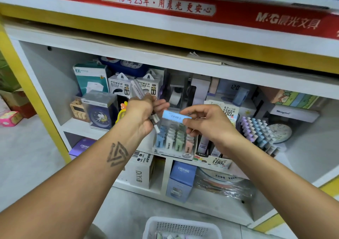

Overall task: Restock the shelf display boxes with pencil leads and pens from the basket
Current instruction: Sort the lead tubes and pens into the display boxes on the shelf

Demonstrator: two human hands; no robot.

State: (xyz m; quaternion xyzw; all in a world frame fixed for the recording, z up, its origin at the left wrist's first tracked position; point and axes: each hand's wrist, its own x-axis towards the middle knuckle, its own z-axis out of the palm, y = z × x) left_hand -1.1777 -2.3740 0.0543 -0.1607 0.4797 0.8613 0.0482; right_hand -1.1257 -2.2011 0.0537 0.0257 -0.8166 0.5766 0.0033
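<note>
Hands above display box (173,143), right hand (207,122) pinching blue lead case (174,116), left hand (142,113) gripping pens (138,91)

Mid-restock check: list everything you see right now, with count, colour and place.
lead case: one, light blue, pinched above the display box
pens: a bundle, pale with white ends, in left hand
display box: one, pastel lead cases inside, marked 2B, on the shelf
pen display: one, purple and blue caps, right of it
power bank boxes: two, white, shelf back
alarm clock box: one, dark blue, shelf left
basket: one, white, bottom edge
left hand: grips pens
right hand: pinches lead case
</note>
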